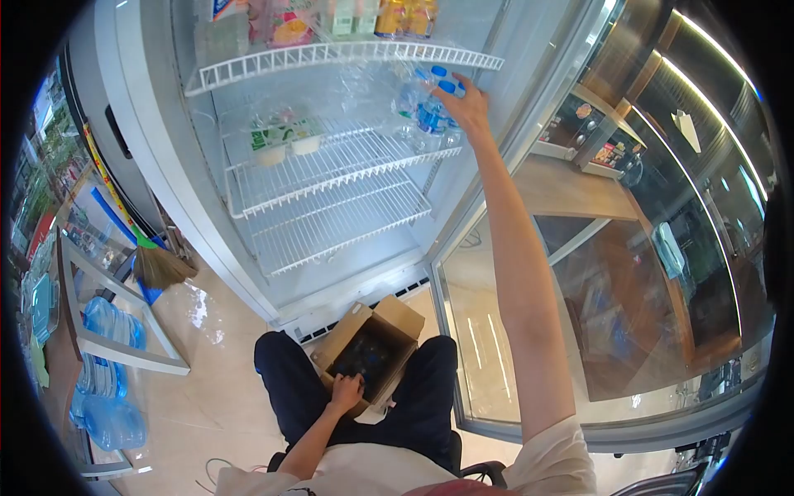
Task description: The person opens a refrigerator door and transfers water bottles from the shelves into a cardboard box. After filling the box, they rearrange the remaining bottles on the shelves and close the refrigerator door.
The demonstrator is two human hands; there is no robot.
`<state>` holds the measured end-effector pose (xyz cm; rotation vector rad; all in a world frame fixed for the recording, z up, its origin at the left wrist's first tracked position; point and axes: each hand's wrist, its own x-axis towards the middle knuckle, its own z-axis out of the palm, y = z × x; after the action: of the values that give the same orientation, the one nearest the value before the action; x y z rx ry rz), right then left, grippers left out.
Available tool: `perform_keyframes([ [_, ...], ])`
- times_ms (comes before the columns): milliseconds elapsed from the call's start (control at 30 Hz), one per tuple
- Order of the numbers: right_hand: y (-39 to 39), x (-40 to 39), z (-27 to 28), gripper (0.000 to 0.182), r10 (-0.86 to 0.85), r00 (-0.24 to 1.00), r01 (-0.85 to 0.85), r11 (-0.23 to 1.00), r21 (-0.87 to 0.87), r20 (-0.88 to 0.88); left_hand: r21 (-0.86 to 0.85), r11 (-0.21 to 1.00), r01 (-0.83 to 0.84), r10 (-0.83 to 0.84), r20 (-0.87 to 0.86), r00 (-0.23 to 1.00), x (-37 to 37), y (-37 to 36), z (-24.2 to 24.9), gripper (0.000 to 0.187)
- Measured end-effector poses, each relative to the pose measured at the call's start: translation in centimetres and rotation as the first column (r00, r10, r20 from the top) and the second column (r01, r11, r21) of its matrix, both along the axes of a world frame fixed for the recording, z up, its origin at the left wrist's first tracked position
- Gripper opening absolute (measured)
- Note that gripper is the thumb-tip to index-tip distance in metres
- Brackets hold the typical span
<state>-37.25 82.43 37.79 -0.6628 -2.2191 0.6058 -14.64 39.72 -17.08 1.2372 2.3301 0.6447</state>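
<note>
The right hand arches over blue-capped bottles on the wire shelf, thumb and fingers parted; whether they grip one, I cannot tell. Positioning a bottle seems the step in hand, calling for clearance from neighbouring caps. The right arm reaches up nearly straight; the left hand is low at the cardboard box, its hold unclear.
</note>
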Motion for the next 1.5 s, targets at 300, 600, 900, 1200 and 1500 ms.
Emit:
perform_keyframes([
  [300, -0.2, -1.0, -3.9, 0.062, -0.098, 0.978, 0.121, 0.986, 0.116, -0.187, 0.022, 1.000, -0.009, 0.009, 0.003, 1.000, 0.2, 0.0, -0.6, 0.020],
  [600, -2.0, 0.9, -5.7, 0.031, 0.041, 0.818, 0.021, 0.995, 0.101, -0.574, 0.193, 0.967, -0.168, 0.147, 0.121, 0.982, 0.3, 0.6, 1.1, 0.021],
  [900, -2.6, 2.5, -8.0, 0.036, -0.027, 0.617, -0.053, 0.996, -0.076, -0.786, 0.756, 0.598, -0.267, 0.257, 0.134, 0.957, -4.7, 7.5, 16.5, 0.026],
  [1200, -7.8, 6.6, -6.7, 0.034, 0.083, 0.456, -0.314, 0.947, -0.072, -0.886, 0.893, 0.449, 0.042, 0.451, -0.266, 0.852, -16.2, 18.5, 39.3, 0.068],
  [1500, -16.3, 20.3, -14.2, 0.062, 0.309, 0.836, -0.361, 0.932, -0.031, -0.455, 0.899, 0.371, 0.233, 0.301, -0.354, 0.886, -12.6, 17.6, 36.2, 0.051],
])
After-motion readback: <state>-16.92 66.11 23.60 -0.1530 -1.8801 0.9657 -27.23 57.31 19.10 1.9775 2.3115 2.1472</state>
